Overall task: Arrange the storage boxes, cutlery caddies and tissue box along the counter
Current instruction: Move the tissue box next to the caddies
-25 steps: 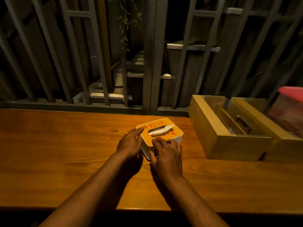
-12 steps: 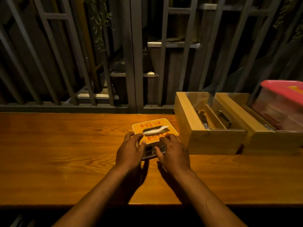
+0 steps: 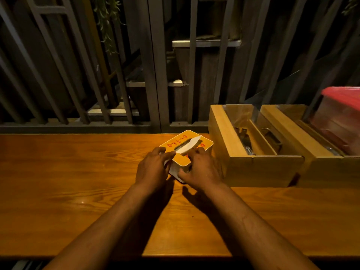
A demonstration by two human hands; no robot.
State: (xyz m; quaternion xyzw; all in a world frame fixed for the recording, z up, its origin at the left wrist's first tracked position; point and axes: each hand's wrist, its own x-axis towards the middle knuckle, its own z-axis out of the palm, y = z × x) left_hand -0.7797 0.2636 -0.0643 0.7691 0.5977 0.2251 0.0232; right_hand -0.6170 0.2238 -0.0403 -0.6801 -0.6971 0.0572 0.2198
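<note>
The tissue box, white with an orange lid, red writing and a tissue sticking from its slot, sits on the wooden counter near the back edge. My left hand grips its left side and my right hand grips its near right corner. Right of it stand two wooden cutlery caddies side by side: the nearer caddy holds cutlery under a clear lid, and the further caddy touches it. A clear storage box with a red lid rests over the further caddy at the frame's right edge.
A grey metal railing with slanted bars runs along the counter's back edge, with dark structures and hanging leaves behind it. The counter's front edge lies close to me. Bare wood stretches left of the tissue box.
Both hands have pushed the tissue box back and to the right, turning it, so it now lies close to the nearer caddy and the railing.
</note>
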